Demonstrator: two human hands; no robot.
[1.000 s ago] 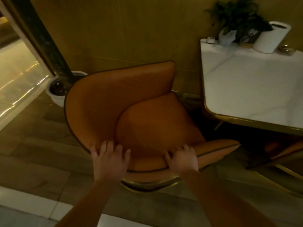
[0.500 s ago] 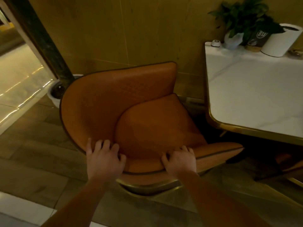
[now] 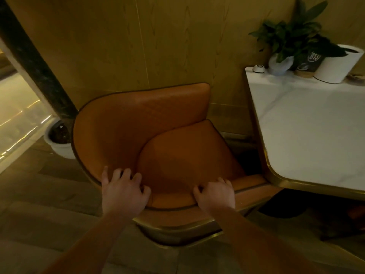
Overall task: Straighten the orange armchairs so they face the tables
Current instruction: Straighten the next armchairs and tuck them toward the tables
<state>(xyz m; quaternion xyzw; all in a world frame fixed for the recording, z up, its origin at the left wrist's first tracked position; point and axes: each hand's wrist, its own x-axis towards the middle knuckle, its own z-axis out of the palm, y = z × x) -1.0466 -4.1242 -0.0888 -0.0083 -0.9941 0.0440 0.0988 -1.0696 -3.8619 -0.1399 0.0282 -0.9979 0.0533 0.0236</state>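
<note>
Orange armchair (image 3: 126,131): stands on the floor just beside the left edge of the desk (image 3: 316,135); its nearer arm goes under the near left corner of the desk.
Left hand (image 3: 123,191): fingers curled over the near rim of the armchair, grasping it.
Right hand (image 3: 216,195): grasping the same rim, closer to the desk.
Desk top: white marble with a gold border.
Far edge of the desk: green plant (image 3: 292,36) and white container (image 3: 335,66), near the wall.
</note>
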